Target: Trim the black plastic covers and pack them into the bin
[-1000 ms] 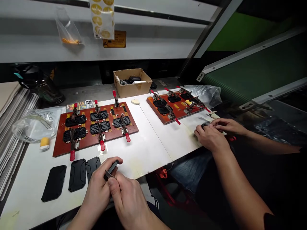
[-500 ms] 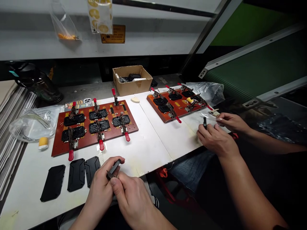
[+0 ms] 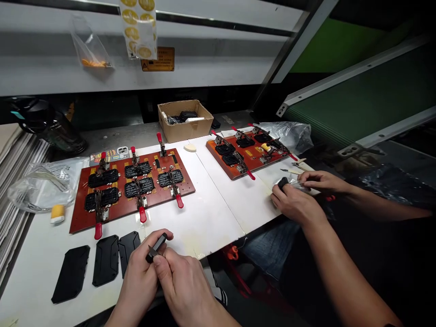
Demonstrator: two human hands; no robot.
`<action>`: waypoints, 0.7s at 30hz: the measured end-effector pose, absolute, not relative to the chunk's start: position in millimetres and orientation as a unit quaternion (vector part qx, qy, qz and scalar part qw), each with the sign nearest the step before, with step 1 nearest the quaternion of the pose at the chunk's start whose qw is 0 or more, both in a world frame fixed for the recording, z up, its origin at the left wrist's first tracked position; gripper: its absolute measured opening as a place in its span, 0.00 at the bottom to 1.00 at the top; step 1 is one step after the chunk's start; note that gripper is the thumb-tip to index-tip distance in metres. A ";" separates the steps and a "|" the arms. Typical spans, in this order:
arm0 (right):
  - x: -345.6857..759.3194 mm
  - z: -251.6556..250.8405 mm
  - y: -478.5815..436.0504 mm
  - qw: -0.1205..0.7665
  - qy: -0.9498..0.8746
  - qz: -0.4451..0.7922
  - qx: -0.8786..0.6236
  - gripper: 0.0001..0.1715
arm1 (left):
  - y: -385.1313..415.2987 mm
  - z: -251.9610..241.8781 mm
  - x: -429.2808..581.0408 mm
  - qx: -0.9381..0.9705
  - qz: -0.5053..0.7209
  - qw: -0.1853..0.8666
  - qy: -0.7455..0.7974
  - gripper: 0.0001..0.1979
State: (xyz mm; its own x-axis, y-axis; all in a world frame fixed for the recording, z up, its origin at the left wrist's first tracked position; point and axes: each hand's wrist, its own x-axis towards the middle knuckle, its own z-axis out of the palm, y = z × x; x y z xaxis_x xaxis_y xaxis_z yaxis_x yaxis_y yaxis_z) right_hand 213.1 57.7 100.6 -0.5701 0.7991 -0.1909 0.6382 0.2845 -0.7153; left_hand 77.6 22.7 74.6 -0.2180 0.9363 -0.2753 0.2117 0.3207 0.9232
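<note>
**Small black part held close between two hands at the tabletop**

From where I stand, the person's left hand (image 3: 143, 254) is closed around a small black part (image 3: 156, 247), its fingers wrapped firmly about it. Their right hand (image 3: 184, 284) curls in tight against it, and the tip of a small steel blade (image 3: 150, 250) shows just past the thumb; the fingers hide the rest of that tool. Both hands are just in front of the near edge of a red fixture board (image 3: 131, 202), above the white tabletop (image 3: 211, 218).

Three flat black panels (image 3: 105, 261) lie in a row in front of that board, the nearest one touching the left hand's side. On the board, black pieces sit in two rows under toggle clamps (image 3: 142, 214) with red handles. Behind it stands a cardboard box (image 3: 179, 127). To its left are a clear plastic bag (image 3: 42, 190) and a yellow roll (image 3: 57, 213). Well to its right lies a second fixture board (image 3: 245, 154), and beyond that a co-worker's hands (image 3: 296, 204) close around a small black piece (image 3: 282, 183).
</note>
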 end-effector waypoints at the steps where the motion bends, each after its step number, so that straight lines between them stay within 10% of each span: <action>1: 212.8 100.3 58.0 0.104 -0.796 0.387 -0.455 0.27 | 22.4 74.6 78.2 0.420 0.400 0.458 0.674 0.20; 14: 252.0 91.8 99.5 0.215 -0.701 0.378 -0.565 0.26 | 28.5 72.4 90.7 0.435 0.380 0.459 0.675 0.18; 21: 252.6 104.5 108.0 0.274 -0.690 0.411 -0.529 0.08 | 38.9 66.1 98.6 0.438 0.405 0.481 0.643 0.21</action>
State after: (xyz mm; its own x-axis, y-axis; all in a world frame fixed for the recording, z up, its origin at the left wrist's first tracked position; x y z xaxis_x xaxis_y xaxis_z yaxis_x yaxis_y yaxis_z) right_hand 252.6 108.0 104.5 -0.2898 0.9553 -0.0577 0.5053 0.1015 -0.8570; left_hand 98.6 38.9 66.1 -0.1538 0.9524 -0.2632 0.1748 0.2884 0.9414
